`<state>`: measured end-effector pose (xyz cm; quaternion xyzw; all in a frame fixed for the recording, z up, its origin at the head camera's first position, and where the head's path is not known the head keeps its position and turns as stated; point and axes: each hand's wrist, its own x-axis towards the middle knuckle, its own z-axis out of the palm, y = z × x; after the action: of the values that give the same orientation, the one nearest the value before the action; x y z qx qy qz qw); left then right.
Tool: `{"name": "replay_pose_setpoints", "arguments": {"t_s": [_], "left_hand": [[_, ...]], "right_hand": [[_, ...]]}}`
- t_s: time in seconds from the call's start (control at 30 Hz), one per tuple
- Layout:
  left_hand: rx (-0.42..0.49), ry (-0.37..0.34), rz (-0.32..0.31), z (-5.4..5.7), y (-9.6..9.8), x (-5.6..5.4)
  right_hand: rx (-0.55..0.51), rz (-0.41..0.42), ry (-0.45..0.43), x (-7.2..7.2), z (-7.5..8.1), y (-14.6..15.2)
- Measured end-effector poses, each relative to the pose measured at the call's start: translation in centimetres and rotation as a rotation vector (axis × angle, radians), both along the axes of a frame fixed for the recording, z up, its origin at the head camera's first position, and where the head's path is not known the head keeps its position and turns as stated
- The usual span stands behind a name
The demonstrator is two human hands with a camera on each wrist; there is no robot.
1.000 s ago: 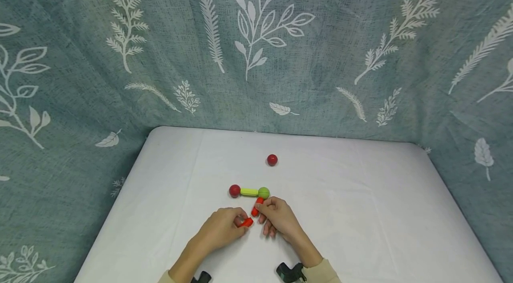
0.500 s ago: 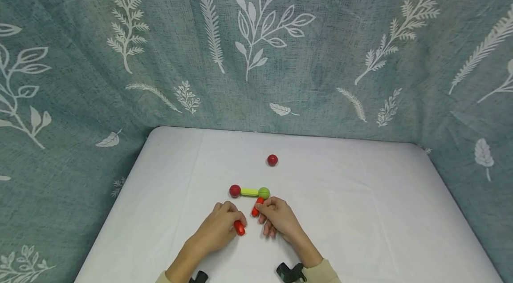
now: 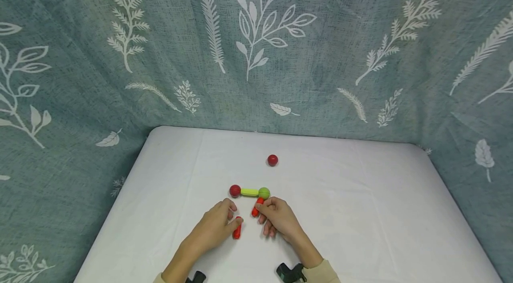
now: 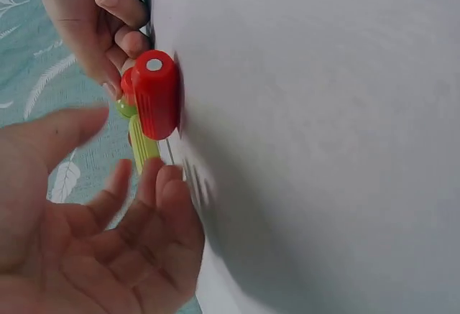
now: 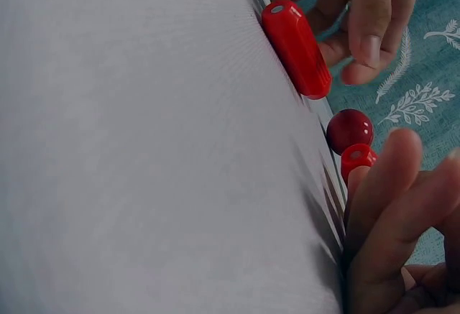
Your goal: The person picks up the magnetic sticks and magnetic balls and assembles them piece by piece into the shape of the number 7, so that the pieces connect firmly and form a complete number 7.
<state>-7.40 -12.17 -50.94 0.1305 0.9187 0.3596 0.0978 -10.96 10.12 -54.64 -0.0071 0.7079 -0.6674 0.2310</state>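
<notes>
My left hand (image 3: 216, 225) is spread, thumb apart from fingers, around a loose red magnetic rod (image 3: 237, 228). In the left wrist view that rod (image 4: 156, 98) lies on the white table, its pale end dot showing, and the fingers stand clear of it. A second red magnetic rod (image 3: 256, 208) is pinched between thumb and fingers of my right hand (image 3: 280, 218). Its far end meets a green ball (image 3: 263, 192), which joins a yellow-green rod (image 3: 249, 192) and a dark red ball (image 3: 235, 191). The right wrist view shows the held rod (image 5: 357, 157) partly hidden by fingers.
Farther back on the white table (image 3: 340, 194) lies a separate dark red ball (image 3: 272, 160). A green leaf-patterned curtain (image 3: 256, 96) hangs behind the table and at its sides. Black wrist devices (image 3: 290, 272) show near both sleeves.
My left hand has drawn the loose red rod leftward and toward me, turned it, and let go, its fingers spreading. My right hand and the joined pieces have stayed put.
</notes>
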Motion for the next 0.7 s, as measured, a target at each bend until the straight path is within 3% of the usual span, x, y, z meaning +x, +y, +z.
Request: {"name": "replay_pose_setpoints", "arguments": {"t_s": [0.17,0.7], "left_hand": [[-0.024,-0.099,0.037,-0.2,0.21,0.27],[-0.035,-0.09,-0.015,-0.07,0.45,0.33]], "right_hand": [[0.005,0.006,0.009,0.04,0.06,0.02],[-0.016,0.015,0.016,0.0,0.12,0.14]]}}
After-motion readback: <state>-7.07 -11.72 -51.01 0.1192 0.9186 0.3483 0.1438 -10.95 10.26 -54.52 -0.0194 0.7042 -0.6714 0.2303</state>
